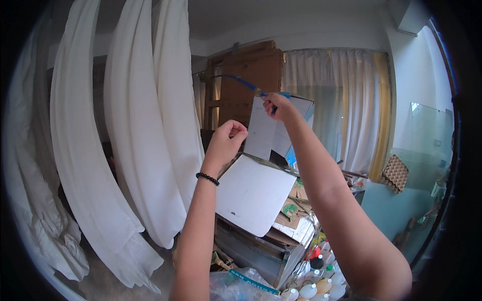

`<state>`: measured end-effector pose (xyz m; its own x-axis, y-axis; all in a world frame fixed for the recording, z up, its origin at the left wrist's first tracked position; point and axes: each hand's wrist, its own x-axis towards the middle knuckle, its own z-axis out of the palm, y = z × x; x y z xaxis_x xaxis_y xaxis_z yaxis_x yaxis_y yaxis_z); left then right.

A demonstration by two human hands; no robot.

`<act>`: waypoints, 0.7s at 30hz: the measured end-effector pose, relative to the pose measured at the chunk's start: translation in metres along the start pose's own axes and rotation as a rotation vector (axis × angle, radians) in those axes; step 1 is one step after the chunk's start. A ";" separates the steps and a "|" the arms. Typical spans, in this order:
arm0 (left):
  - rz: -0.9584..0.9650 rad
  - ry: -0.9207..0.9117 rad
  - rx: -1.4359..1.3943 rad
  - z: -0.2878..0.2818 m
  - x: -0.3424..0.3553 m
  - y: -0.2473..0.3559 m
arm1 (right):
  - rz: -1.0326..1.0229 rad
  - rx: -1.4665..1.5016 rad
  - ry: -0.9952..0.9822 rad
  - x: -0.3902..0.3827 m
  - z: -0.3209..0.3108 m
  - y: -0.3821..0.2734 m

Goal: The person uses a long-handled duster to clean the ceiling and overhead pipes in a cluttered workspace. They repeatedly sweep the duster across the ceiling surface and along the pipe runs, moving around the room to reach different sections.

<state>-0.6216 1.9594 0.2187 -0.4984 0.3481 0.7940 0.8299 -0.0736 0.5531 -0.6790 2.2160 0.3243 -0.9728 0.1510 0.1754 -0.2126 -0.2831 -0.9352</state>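
Note:
My right hand (pixel 277 106) is raised and wrapped round the dark handle of a slim, curved blue sword (pixel 244 83). A gold-coloured guard sits just ahead of the fist, and the blade points up and to the left, its far end thin and dark. Lower and to the left, my left hand (pixel 232 133) is held in the air with fingers curled to the thumb; nothing shows in it. A black bead bracelet (pixel 207 178) circles that wrist. Behind both hands stands a white cardboard box (pixel 261 128), and a white board (pixel 253 193) lies below them.
Long white cloths (pixel 133 100) hang at the left. A brown wooden panel (pixel 251 75) and pale curtains (pixel 326 70) stand at the back. Several plastic bottles (pixel 307 290) crowd the floor at lower right, near a clear plastic bag (pixel 228 286). Egg trays (pixel 394 174) lean at the right.

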 end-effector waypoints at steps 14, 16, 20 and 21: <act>-0.715 0.009 -0.952 0.111 0.098 -0.053 | -0.132 0.196 -0.059 -0.177 -0.063 0.002; -0.677 0.021 -1.148 0.140 0.124 -0.045 | -0.137 0.148 -0.091 -0.208 -0.072 0.010; -0.504 0.000 -1.211 0.177 0.161 -0.029 | -0.224 0.138 -0.037 -0.276 -0.085 0.040; -0.472 0.010 -1.164 0.182 0.169 -0.025 | -0.253 0.110 -0.053 -0.295 -0.088 0.048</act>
<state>-0.6805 2.1902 0.2934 -0.6918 0.5587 0.4574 -0.1405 -0.7255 0.6738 -0.3941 2.2411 0.2006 -0.8906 0.1805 0.4175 -0.4548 -0.3446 -0.8212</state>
